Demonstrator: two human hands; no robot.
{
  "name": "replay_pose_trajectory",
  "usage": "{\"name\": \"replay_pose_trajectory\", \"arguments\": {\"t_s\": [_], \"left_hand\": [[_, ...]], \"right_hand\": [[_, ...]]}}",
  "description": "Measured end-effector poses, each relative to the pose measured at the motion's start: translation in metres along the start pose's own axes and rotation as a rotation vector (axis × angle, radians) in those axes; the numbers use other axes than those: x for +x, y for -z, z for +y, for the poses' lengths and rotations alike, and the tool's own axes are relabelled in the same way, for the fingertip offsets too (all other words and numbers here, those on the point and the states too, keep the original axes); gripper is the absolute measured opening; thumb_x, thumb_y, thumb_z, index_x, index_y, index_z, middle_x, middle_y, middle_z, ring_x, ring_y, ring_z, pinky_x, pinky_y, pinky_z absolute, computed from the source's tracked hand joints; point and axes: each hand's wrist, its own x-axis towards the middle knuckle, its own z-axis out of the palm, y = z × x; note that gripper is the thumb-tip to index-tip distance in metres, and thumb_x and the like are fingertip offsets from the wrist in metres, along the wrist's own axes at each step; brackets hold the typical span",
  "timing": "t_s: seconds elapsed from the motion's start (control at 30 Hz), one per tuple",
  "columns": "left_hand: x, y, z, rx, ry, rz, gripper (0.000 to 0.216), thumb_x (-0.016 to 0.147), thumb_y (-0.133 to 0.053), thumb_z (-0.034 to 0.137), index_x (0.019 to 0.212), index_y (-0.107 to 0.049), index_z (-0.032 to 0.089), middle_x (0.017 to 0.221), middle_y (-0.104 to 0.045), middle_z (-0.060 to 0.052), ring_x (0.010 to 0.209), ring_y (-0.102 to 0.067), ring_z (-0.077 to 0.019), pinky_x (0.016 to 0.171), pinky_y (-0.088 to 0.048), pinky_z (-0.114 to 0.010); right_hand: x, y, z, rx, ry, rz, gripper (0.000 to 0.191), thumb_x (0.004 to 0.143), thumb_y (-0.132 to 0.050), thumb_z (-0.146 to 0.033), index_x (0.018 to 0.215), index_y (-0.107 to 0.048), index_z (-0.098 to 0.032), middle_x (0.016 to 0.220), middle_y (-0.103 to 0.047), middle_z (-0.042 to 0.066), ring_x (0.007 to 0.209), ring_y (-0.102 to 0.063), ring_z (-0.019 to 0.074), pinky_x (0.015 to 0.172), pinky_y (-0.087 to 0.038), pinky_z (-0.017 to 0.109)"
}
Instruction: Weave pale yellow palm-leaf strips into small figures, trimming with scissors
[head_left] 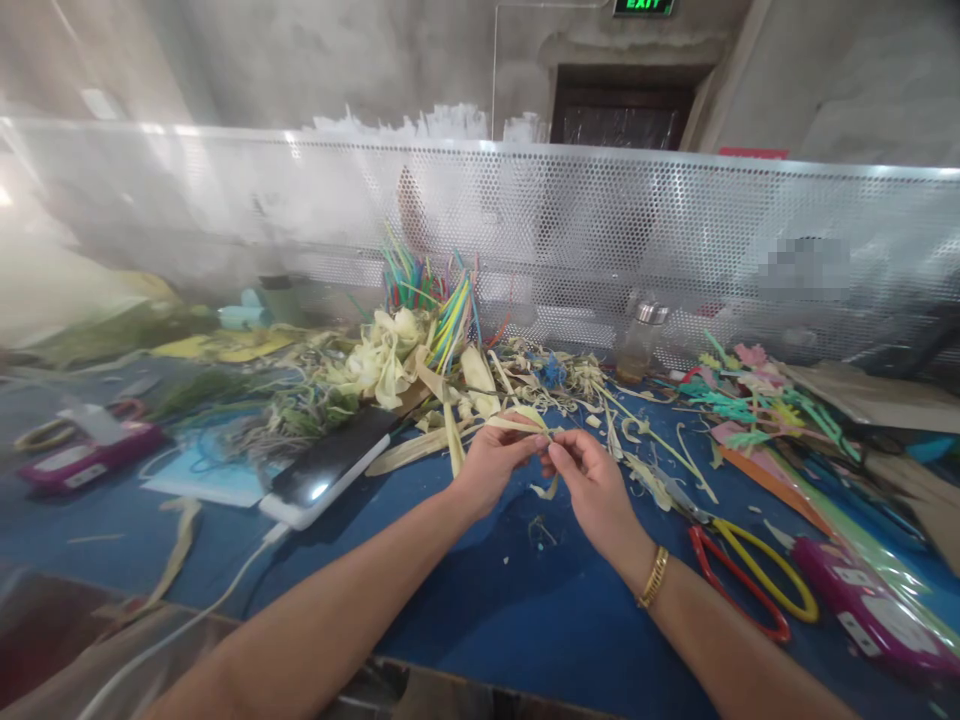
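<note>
Above the middle of the blue table, my left hand (pixel 491 462) is closed on a pale, dried corn-husk-like strip (pixel 531 413). My right hand (pixel 594 482) wears a gold bracelet and meets it at the strip's near end, thumb and finger pinched together. A thin stem or wire seems to run between the fingertips, too small to make out. Below the hands lie small scraps (pixel 540 533) on the tabletop. Behind them spreads a heap of similar dried strips (pixel 478 380), beside cream-coloured petals (pixel 386 350).
Red-and-yellow-handled scissors (pixel 739 572) lie at right, near a purple power strip (pixel 862 605). A phone on a charging cable (pixel 330 470) rests at left. Coloured stems (pixel 454 310) stand behind, with a glass jar (pixel 641 345) before the perforated metal screen (pixel 480 220). Coloured paper-like pieces (pixel 757 400) lie far right.
</note>
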Motion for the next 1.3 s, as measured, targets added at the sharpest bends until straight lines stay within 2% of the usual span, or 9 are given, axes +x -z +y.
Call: {"name": "replay_pose_trajectory", "arguments": {"t_s": [0.1, 0.17, 0.33, 0.43, 0.57, 0.73, 0.9, 1.13, 1.3], "left_hand": [[0.000, 0.000, 0.002, 0.104, 0.013, 0.022, 0.021, 0.068, -0.074, 0.032, 0.072, -0.063, 0.014, 0.063, -0.057, 0.001, 0.051, -0.050, -0.0074, 0.045, -0.033, -0.020], [0.001, 0.001, 0.002, 0.176, 0.010, 0.032, 0.021, 0.069, -0.072, 0.034, 0.072, -0.064, 0.014, 0.063, -0.057, 0.001, 0.045, -0.047, -0.0056, 0.041, -0.028, -0.020], [0.003, 0.001, -0.002, 0.304, -0.027, -0.013, 0.022, 0.075, -0.065, 0.036, 0.072, -0.067, 0.014, 0.060, -0.060, -0.001, 0.051, -0.052, -0.0098, 0.046, -0.035, -0.021], [0.003, 0.002, -0.004, 0.282, -0.054, -0.044, 0.024, 0.076, -0.063, 0.037, 0.073, -0.068, 0.014, 0.064, -0.062, -0.003, 0.059, -0.055, -0.0121, 0.053, -0.041, -0.022], [0.001, 0.001, -0.004, 0.243, -0.018, -0.064, 0.027, 0.077, -0.062, 0.039, 0.075, -0.068, 0.014, 0.067, -0.065, -0.004, 0.066, -0.059, -0.0153, 0.056, -0.043, -0.023], [0.002, 0.000, -0.005, 0.292, -0.011, -0.012, 0.024, 0.072, -0.069, 0.038, 0.069, -0.070, 0.013, 0.058, -0.060, -0.002, 0.055, -0.051, -0.0115, 0.050, -0.037, -0.022], [0.003, 0.000, -0.004, 0.223, 0.007, 0.045, 0.028, 0.069, -0.071, 0.041, 0.065, -0.068, 0.014, 0.054, -0.057, -0.001, 0.050, -0.046, -0.0096, 0.049, -0.033, -0.023], [0.001, 0.000, -0.003, 0.229, 0.033, 0.083, 0.031, 0.067, -0.072, 0.044, 0.068, -0.069, 0.013, 0.054, -0.058, -0.001, 0.049, -0.044, -0.0090, 0.049, -0.032, -0.023], [-0.001, -0.001, -0.004, 0.216, 0.036, 0.068, 0.033, 0.068, -0.071, 0.046, 0.067, -0.068, 0.013, 0.054, -0.057, -0.001, 0.049, -0.044, -0.0088, 0.048, -0.031, -0.022]], "right_hand": [[0.001, 0.002, 0.004, 0.053, -0.072, -0.014, 0.023, 0.088, -0.046, -0.041, 0.090, -0.054, -0.020, 0.073, -0.058, 0.000, 0.056, -0.053, 0.0116, 0.053, -0.043, 0.024], [0.002, 0.005, 0.005, -0.042, -0.064, -0.004, 0.023, 0.090, -0.042, -0.039, 0.088, -0.054, -0.020, 0.067, -0.053, -0.002, 0.050, -0.046, 0.0102, 0.048, -0.038, 0.023], [0.003, 0.013, -0.003, -0.443, 0.105, -0.055, 0.025, 0.092, -0.039, -0.037, 0.084, -0.056, -0.020, 0.068, -0.057, 0.000, 0.061, -0.052, 0.0144, 0.058, -0.037, 0.026], [0.001, 0.014, -0.009, -0.619, 0.162, -0.059, 0.021, 0.092, -0.044, -0.037, 0.088, -0.056, -0.021, 0.075, -0.062, 0.002, 0.070, -0.057, 0.0171, 0.063, -0.037, 0.027], [-0.002, 0.014, -0.013, -0.774, 0.207, -0.048, 0.028, 0.096, -0.034, -0.033, 0.081, -0.054, -0.021, 0.071, -0.061, 0.001, 0.066, -0.056, 0.0159, 0.060, -0.033, 0.026], [-0.003, 0.014, -0.012, -0.961, 0.275, -0.016, 0.033, 0.097, -0.031, -0.033, 0.077, -0.055, -0.021, 0.065, -0.060, 0.001, 0.059, -0.055, 0.0161, 0.055, -0.027, 0.028], [-0.001, 0.016, -0.012, -1.107, 0.384, 0.066, 0.023, 0.091, -0.046, -0.036, 0.101, -0.057, -0.018, 0.074, -0.065, 0.003, 0.059, -0.057, 0.0176, 0.054, -0.027, 0.028], [-0.002, 0.022, -0.015, -1.279, 0.557, 0.030, 0.027, 0.096, -0.038, -0.030, 0.104, -0.063, -0.022, 0.074, -0.060, 0.004, 0.061, -0.053, 0.0159, 0.054, -0.023, 0.030], [-0.001, 0.023, -0.015, -1.317, 0.564, 0.042, 0.029, 0.096, -0.037, -0.028, 0.103, -0.064, -0.022, 0.071, -0.059, 0.004, 0.060, -0.050, 0.0154, 0.054, -0.021, 0.030]]}}
